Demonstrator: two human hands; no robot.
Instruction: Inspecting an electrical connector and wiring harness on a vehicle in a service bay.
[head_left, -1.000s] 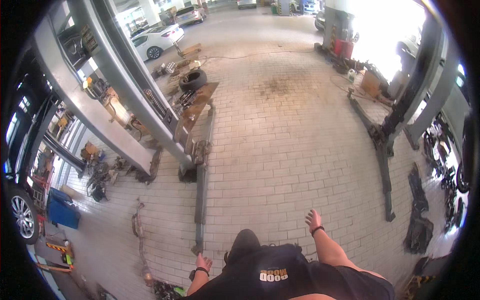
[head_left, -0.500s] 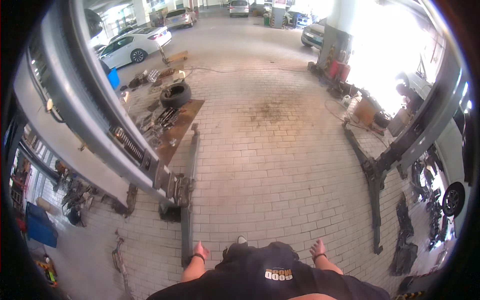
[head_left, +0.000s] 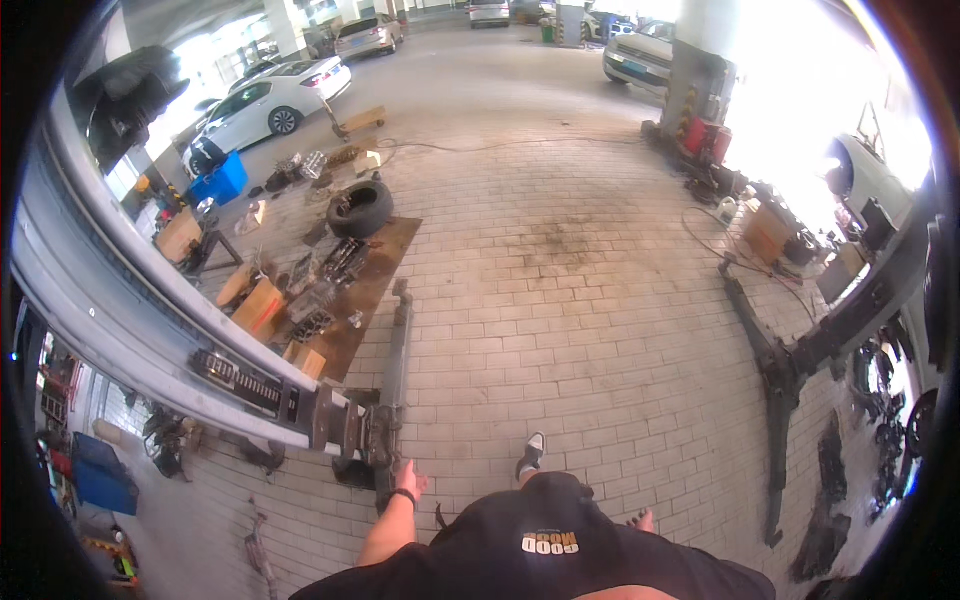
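My left hand [head_left: 411, 479] hangs low beside the base of the grey lift post [head_left: 200, 360], nearest to the lift's dark arm joint [head_left: 380, 430]. Its fingers are loosely apart and hold nothing; whether it touches the metal I cannot tell. A dark band circles that wrist. Past the edge of my black shirt [head_left: 500, 520], only part of my right hand [head_left: 643, 520] shows, with fingers apart and nothing in them. One shoe [head_left: 534, 450] is set forward on the light brick floor [head_left: 560, 370].
A grey lift arm [head_left: 396, 345] lies along the left, another dark lift arm [head_left: 775, 420] on the right. Beyond the left one are a tyre [head_left: 360, 210], metal parts, cardboard boxes [head_left: 260, 305] and a blue bin [head_left: 220, 178]. A white car [head_left: 270, 100] stands farther back; a hose [head_left: 480, 148] crosses the floor.
I have moved forward, and the lift posts and arms stand nearer. One foot has come forward. My left hand has swung forward; my right hand has dropped back, partly behind my shirt.
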